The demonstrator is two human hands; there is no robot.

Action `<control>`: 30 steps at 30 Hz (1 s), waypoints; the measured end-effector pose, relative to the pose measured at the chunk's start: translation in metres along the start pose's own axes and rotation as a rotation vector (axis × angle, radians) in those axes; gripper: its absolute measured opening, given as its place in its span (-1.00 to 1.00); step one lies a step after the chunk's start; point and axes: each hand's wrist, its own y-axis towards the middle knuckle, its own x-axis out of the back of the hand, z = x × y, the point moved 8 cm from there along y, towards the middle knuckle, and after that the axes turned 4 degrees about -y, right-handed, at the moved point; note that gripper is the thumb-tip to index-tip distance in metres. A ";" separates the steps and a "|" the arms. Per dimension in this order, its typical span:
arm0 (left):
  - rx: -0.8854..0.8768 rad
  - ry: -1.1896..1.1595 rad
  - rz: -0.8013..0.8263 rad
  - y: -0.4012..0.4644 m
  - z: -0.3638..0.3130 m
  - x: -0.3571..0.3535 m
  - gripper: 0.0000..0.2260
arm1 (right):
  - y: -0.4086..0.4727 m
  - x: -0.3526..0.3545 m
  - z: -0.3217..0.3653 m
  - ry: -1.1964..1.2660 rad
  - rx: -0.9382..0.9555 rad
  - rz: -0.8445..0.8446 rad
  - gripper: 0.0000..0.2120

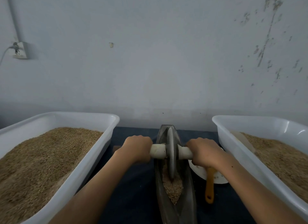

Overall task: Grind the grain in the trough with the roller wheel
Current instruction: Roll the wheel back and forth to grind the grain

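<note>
Both my left hand and right hand grip the white axle handle of the roller wheel, upright in the grain of the narrow trough, wedged between two grain-filled white tubs; no writing legible.

Both arms are bare all the way up to where they leave the shot, so no sleeves, no watch, no bracelets, no gloves anywhere. The left hand and right hand have no rings as far as the knuckles show. Only marking is a tiny dark mole on the right forearm.
</note>
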 end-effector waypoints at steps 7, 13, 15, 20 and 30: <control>0.024 0.050 -0.346 0.001 -0.007 0.018 -0.82 | 0.006 0.000 -0.009 0.048 -0.078 -0.385 -0.76; -0.020 0.038 -0.235 0.000 -0.005 0.014 -0.77 | 0.003 0.004 -0.004 0.022 -0.048 -0.271 -0.83; -0.027 0.028 -0.117 0.000 -0.003 0.009 -0.72 | 0.001 0.004 -0.001 0.004 -0.019 -0.165 -0.83; -0.027 -0.055 0.121 -0.005 -0.001 -0.004 -0.64 | -0.004 -0.004 0.001 0.029 0.042 0.087 -0.72; -0.003 0.030 -0.319 0.001 -0.004 0.015 -0.80 | 0.006 0.004 -0.003 0.042 -0.071 -0.243 -0.82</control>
